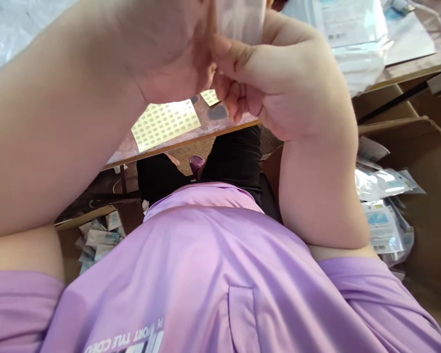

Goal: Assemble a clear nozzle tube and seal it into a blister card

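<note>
Both my hands are raised close to the camera at the top of the view. My left hand (161,54) and my right hand (275,78) meet there, fingers pinched on a clear plastic packet (240,19) whose upper part runs out of frame. Below the hands, on the table edge (183,142), lies a yellow sheet of small round stickers (165,122); a second sheet (210,97) peeks out beside it.
Sealed white packets (353,34) are piled on the table at the top right. An open cardboard box (426,147) at the right holds more packets (384,206). Another box with packets (99,238) sits low left. My purple shirt (213,274) fills the foreground.
</note>
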A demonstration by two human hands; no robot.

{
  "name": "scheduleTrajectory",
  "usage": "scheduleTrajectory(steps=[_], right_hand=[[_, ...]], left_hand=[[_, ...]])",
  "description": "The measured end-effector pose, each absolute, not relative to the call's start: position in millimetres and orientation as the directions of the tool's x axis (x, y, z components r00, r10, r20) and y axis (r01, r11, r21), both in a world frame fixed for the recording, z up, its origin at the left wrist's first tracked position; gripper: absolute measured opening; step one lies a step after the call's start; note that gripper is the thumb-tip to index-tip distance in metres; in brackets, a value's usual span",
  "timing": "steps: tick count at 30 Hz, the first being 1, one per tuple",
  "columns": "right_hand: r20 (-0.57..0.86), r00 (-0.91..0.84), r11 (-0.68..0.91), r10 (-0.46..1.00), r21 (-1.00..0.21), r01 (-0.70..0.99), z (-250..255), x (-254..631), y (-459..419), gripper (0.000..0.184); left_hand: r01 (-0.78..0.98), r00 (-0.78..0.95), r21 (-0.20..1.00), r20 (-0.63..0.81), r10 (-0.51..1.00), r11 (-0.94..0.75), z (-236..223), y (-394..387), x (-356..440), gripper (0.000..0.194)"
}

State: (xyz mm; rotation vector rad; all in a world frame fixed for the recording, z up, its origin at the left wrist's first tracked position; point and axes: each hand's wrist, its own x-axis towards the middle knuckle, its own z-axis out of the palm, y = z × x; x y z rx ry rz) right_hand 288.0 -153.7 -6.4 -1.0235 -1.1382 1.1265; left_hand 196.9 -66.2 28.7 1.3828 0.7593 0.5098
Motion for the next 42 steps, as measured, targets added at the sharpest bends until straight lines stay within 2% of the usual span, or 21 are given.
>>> scheduleTrajectory(steps=[3, 4, 8, 11, 13, 16, 19, 20, 22, 24, 26, 28, 30, 32, 34, 38, 40, 42], right_hand=[[0.095, 0.0, 0.095, 0.995, -0.995, -0.044, -4, 302, -169, 0.022], [0.068, -0.009, 0.068, 0.998, -0.997, -0.026, -4, 306, -174, 0.022], [0.009, -0.071, 0.001, 0.997, -0.994, -0.109, -5, 315, -185, 0.026], [-0.037, -0.09, -0.051, 0.995, -0.986, -0.158, -6, 317, -187, 0.022], [-0.033, -0.077, -0.045, 0.997, -0.986, -0.162, -8, 317, -186, 0.024], [-0.02, -0.053, -0.029, 0.998, -0.986, -0.163, -14, 317, -183, 0.025], [0.009, -0.035, 0.001, 0.999, -0.976, -0.216, -27, 321, -185, 0.022], [0.023, -0.019, 0.018, 1.0, -0.972, -0.235, -32, 324, -188, 0.024], [0.012, 0.035, 0.021, 0.999, -0.969, -0.245, -43, 333, -195, 0.028], [-0.002, 0.158, 0.039, 0.987, -0.966, -0.254, -52, 345, -206, 0.03], [-0.04, 0.305, 0.054, 0.951, -0.955, -0.292, -57, 358, -218, 0.031], [-0.073, 0.41, 0.07, 0.909, -0.944, -0.321, -59, 368, -228, 0.034], [-0.081, 0.459, 0.083, 0.885, -0.942, -0.326, -58, 376, -234, 0.035], [-0.081, 0.472, 0.082, 0.878, -0.945, -0.315, -58, 380, -238, 0.035], [-0.088, 0.47, 0.067, 0.878, -0.951, -0.302, -59, 383, -239, 0.036], [-0.089, 0.445, 0.043, 0.891, -0.96, -0.278, -64, 386, -239, 0.035], [-0.083, 0.425, 0.039, 0.901, -0.962, -0.271, -65, 387, -239, 0.035], [-0.078, 0.41, 0.037, 0.909, -0.963, -0.265, -65, 390, -240, 0.035]], left_hand=[[0.151, 0.708, 0.988, -0.128, 0.695, 0.029, 44, -84, 210, 0.075], [0.136, 0.688, 0.991, -0.095, 0.719, 0.001, 48, -90, 214, 0.076], [0.142, 0.685, 0.989, -0.068, 0.726, -0.04, 53, -108, 227, 0.042], [0.137, 0.677, 0.991, -0.1, 0.729, 0.009, 46, -115, 234, 0.043], [0.114, 0.649, 0.992, -0.12, 0.751, 0.061, 40, -116, 237, 0.042], [0.122, 0.694, 0.988, -0.15, 0.704, 0.091, 31, -113, 237, 0.036], [0.18, 0.779, 0.983, -0.158, 0.607, 0.025, 22, -99, 235, 0.037], [0.21, 0.795, 0.975, -0.126, 0.593, -0.074, 19, -92, 236, 0.043], [0.252, 0.807, 0.89, 0.024, 0.591, -0.38, 12, -75, 241, 0.052], [0.261, 0.816, 0.704, 0.204, 0.54, -0.66, 4, -58, 252, 0.038], [0.229, 0.859, 0.57, 0.263, 0.439, -0.789, -4, -47, 268, 0.024], [0.209, 0.928, 0.429, 0.197, 0.317, -0.879, -11, -40, 286, 0.037], [0.199, 0.976, 0.235, 0.037, 0.213, -0.951, -17, -38, 304, 0.056], [0.16, 0.982, 0.106, -0.119, 0.147, -0.981, -21, -36, 314, 0.068], [0.116, 0.981, 0.1, -0.169, 0.098, -0.988, -23, -35, 316, 0.073], [0.048, 0.989, 0.085, -0.147, 0.035, -0.995, -22, -39, 297, 0.086], [0.031, 0.992, 0.066, -0.124, 0.023, -0.997, -23, -43, 287, 0.078], [0.018, 0.995, 0.049, -0.097, 0.013, -0.999, -25, -45, 281, 0.058]])
